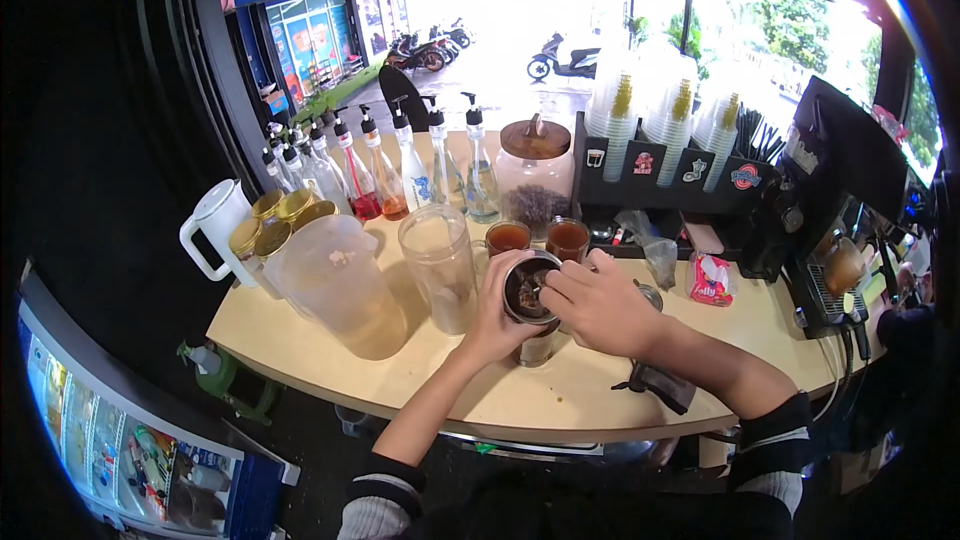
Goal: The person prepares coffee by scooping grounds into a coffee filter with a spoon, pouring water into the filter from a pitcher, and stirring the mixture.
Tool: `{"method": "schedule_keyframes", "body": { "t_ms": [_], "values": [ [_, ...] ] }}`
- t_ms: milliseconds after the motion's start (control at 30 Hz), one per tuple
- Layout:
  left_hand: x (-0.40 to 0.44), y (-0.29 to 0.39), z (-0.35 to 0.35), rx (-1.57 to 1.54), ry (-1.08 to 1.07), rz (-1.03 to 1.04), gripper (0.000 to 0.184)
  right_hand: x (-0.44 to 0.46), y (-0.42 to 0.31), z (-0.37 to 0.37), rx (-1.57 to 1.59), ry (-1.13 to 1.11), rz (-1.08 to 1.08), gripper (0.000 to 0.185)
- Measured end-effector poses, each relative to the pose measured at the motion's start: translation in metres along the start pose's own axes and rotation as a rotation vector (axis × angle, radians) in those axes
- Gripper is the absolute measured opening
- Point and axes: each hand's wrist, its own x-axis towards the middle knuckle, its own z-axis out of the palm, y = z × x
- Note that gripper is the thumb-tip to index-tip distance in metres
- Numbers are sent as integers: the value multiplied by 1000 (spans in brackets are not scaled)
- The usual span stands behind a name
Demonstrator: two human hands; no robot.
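My left hand (489, 313) is wrapped round the side of a metal-rimmed cup (516, 311) with dark, wet-looking contents. Over its right rim, my right hand (606, 306) has its fingers curled together and dipping toward the opening; what they grip, if anything, is hidden. Directly below the cup shows the base of a clear glass (537, 350), and I cannot tell whether the two are joined. Just behind stand two glass mugs of brown drink, a left mug (507, 237) and a right mug (568, 239). A tall clear jar (440, 275) is left of my left hand.
A big translucent pitcher (340, 285), gold-lidded jars (270, 238) and a white jug (217, 230) crowd the left. Pump bottles (412, 175) line the back beside a wood-lidded jar (536, 180). Right are a cup rack (660, 180), a pink packet (710, 280) and a dark pouch (660, 387).
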Motion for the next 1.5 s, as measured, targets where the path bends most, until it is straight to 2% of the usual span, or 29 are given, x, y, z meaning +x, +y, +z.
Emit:
{"method": "schedule_keyframes", "body": {
  "t_ms": [67, 133, 200, 267, 400, 500, 700, 800, 867, 1067, 1133, 1167, 1233, 1300, 1400, 1500],
  "values": [
    [2, 0, -6, 116, -112, -6, 86, 3, 5, -9, -5, -121, 22, 12],
    [6, 6, -12, 124, -164, -29, 86, 4, 11, -10, -31, -72, 34, 12],
    [11, 10, -18, 132, -217, -45, 86, 4, 13, -6, -52, -18, -46, 11],
    [14, 11, -25, 98, -349, -105, 86, 3, 12, -7, -37, -40, -72, 9],
    [16, 8, -28, 107, -363, -67, 87, 3, 18, -9, -121, -46, -98, 9],
    [15, 4, -24, -67, -360, -154, 85, 2, 16, -8, -152, -52, -134, 9],
    [9, 0, -11, 26, -141, -65, 85, 7, 23, -9, -178, -59, -125, 8],
    [18, 5, -21, 69, -217, -63, 85, 10, 26, -14, -202, -83, -150, 9],
    [23, 8, -27, -13, -332, -166, 86, 12, 27, -15, -223, -67, -154, 9],
    [27, 7, -40, -38, -477, -157, 91, 11, 19, -10, -208, -40, -181, 8],
    [29, 4, -41, -64, -480, -100, 91, 11, 20, -12, -229, -82, -141, 6],
    [31, 3, -41, -83, -474, -46, 91, 9, 20, -8, -224, -60, -187, 6],
    [35, 4, -43, -49, -508, -46, 89, 10, 15, -8, -189, -43, -285, 6],
    [36, 7, -45, -13, -545, -48, 87, 12, 20, -6, -224, -35, -259, 7],
    [31, 8, -43, -49, -498, -155, 85, 13, 28, -7, -202, -44, -191, 6],
    [30, 7, -39, -126, -478, -226, 85, 13, 18, -4, -118, -75, -273, 7]
  ]
}}
